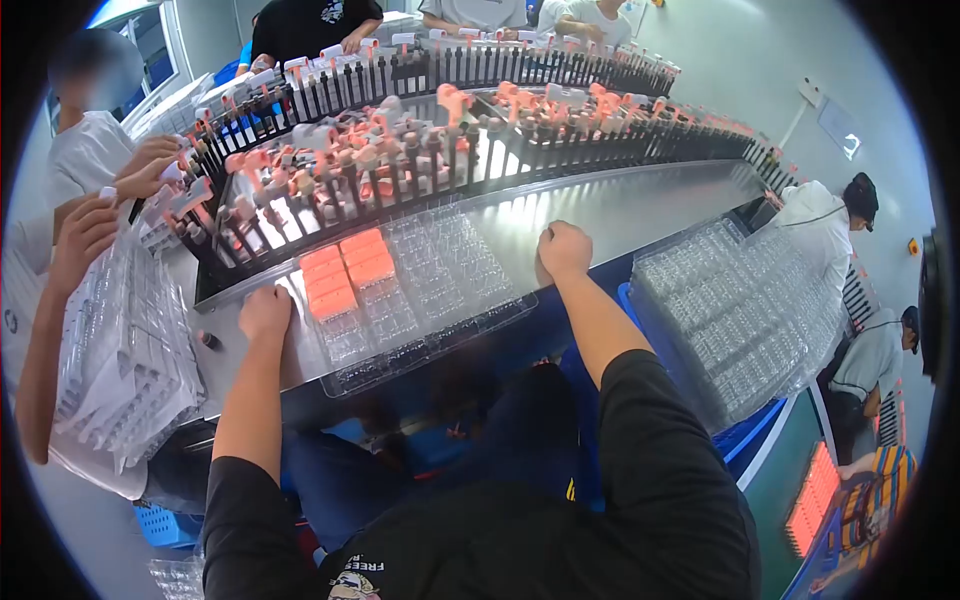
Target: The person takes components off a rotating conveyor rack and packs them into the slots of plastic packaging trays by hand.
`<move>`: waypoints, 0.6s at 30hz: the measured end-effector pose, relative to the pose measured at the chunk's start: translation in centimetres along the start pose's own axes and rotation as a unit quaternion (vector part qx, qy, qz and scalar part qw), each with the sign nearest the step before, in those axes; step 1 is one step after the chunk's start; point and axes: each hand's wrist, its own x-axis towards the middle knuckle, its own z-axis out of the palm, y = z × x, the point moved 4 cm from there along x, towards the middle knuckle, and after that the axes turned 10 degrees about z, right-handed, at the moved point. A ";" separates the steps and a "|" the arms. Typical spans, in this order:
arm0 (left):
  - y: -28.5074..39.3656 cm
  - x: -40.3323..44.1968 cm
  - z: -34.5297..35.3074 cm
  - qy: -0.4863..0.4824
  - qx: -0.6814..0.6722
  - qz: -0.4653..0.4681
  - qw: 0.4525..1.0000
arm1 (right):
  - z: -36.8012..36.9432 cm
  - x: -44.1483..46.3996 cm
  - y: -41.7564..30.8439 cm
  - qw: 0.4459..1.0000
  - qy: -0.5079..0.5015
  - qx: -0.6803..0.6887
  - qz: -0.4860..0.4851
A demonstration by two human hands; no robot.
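My left hand (pixel 265 313) is closed and rests on the metal worktop, just left of a clear plastic tray (pixel 440 340). In the tray's left part sit several coral-orange pieces (pixel 328 280); its other visible pockets show only clear plastic. To the right of the tray, my right hand (pixel 565 249) rests in a fist on the metal worktop (pixel 640 205), near its front edge. Neither hand touches the tray. I see nothing held in either hand, though the undersides of the fingers are hidden.
Beyond the tray runs a conveyor with black upright holders (pixel 410 155) and heaped coral and white parts (pixel 340 150). Stacked clear trays stand right (pixel 735 310) and left (pixel 125 340). A small dark cylinder (pixel 208 341) lies near my left hand. Other people work around the line.
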 end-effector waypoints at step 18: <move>0.3 0.4 0.0 -0.009 0.019 0.012 1.000 | 0.1 0.3 0.0 1.000 -0.002 -0.009 0.021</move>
